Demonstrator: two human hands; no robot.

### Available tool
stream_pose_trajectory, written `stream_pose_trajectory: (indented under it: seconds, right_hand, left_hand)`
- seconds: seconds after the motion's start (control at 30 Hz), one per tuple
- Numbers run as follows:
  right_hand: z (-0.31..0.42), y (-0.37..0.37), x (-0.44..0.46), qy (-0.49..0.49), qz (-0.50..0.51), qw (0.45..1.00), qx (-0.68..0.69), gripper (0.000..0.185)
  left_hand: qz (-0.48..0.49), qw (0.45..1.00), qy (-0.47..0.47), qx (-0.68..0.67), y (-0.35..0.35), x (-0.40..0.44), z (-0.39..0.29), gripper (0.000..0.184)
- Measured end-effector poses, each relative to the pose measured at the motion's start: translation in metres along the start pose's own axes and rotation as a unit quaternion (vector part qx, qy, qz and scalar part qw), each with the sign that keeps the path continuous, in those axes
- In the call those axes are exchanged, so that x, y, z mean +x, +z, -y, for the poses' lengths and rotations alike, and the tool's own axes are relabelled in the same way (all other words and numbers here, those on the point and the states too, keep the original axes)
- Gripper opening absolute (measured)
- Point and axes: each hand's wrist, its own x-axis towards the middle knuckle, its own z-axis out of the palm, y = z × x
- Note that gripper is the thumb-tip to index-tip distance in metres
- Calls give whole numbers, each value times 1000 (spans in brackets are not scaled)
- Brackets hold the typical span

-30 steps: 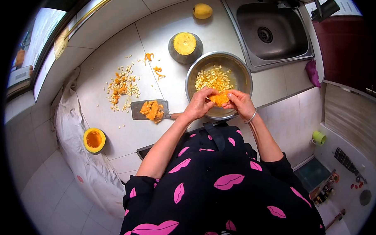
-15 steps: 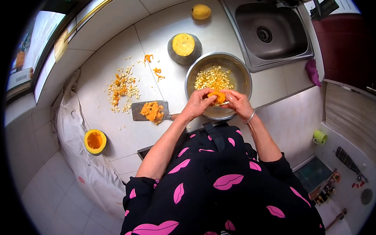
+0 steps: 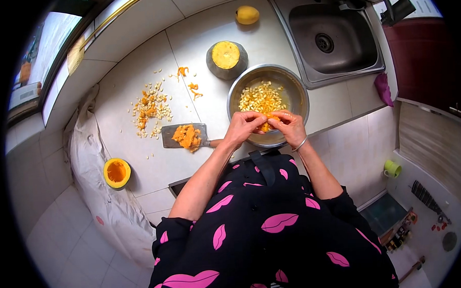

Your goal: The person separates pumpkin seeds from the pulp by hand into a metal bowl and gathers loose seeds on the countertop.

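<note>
White tiled counter; left hand, right hand both pinched on orange pulp over metal bowl.

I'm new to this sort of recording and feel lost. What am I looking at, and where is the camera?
There's no machine here: a person works with two bare hands, filmed by a camera worn on their head, looking forward and down. The left hand and right hand pinch orange pulp between them, over a metal bowl with pale seeds inside. On the counter are scattered seeds, a cleaver bearing a pulpy heap, a cut squash and a yellow fruit.
</note>
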Motion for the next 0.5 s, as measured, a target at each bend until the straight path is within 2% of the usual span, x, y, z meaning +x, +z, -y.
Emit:
stream_pose_trajectory:
  seconds: [0.13, 0.43, 0.5]
  right_hand:
    - [7, 3, 0, -21, 6, 1000, -16, 19]
    - [-3, 14, 1, -13, -46, 998, 49, 16]
    - [-4, 15, 2, 32, -60, 996, 55, 17]
  left_hand:
    - [-11, 999, 11, 30, 0, 0, 0, 20]
    - [-26, 982, 80, 169, -2, 6, 11, 16]
    - [-24, 981, 81, 174, 1, 5, 10, 16]
